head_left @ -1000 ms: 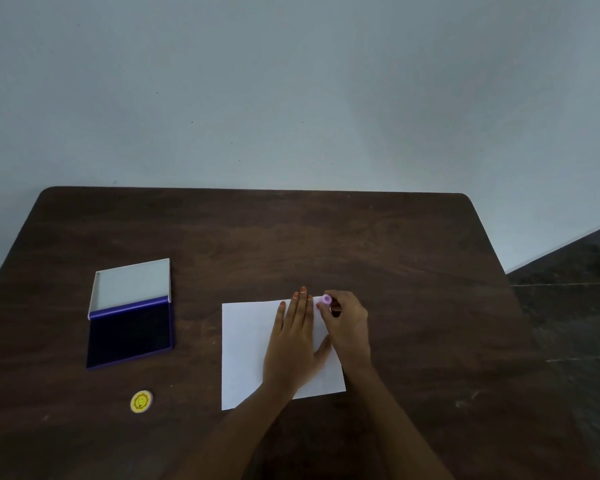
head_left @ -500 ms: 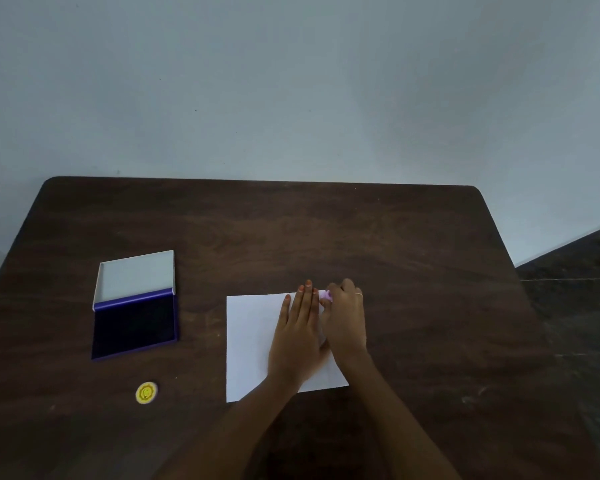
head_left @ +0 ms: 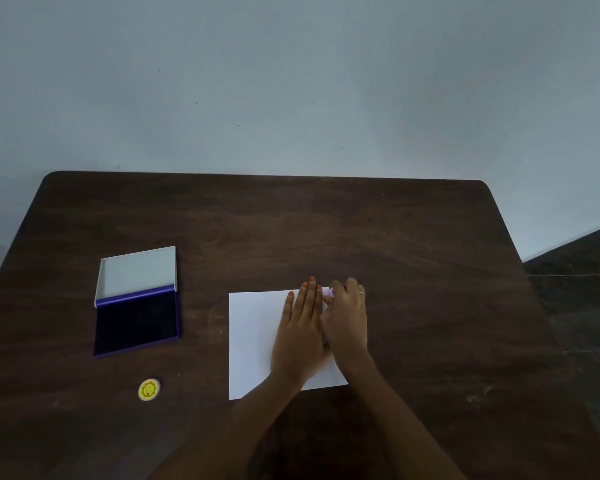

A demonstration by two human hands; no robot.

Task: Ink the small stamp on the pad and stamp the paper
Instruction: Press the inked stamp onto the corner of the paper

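Observation:
A white sheet of paper [head_left: 252, 341] lies on the dark wooden table [head_left: 326, 230]. My left hand [head_left: 300, 336] rests flat on the paper, fingers stretched out and together. My right hand [head_left: 347, 318] is beside it at the paper's far right corner, its fingers closed on a small pink stamp [head_left: 328, 292] held down at the paper. Only the stamp's top shows between the hands. The ink pad [head_left: 137, 322] lies open to the left, its dark blue pad towards me and its white lid folded back.
A small round yellow cap or sticker with a face [head_left: 149, 389] lies on the table near the front left, below the ink pad. A pale wall stands behind the table. Dark floor shows past the table's right edge.
My right hand has turned over the stamp and lowered it onto the paper's far right corner. My left hand stays flat on the paper. The view has shifted slightly.

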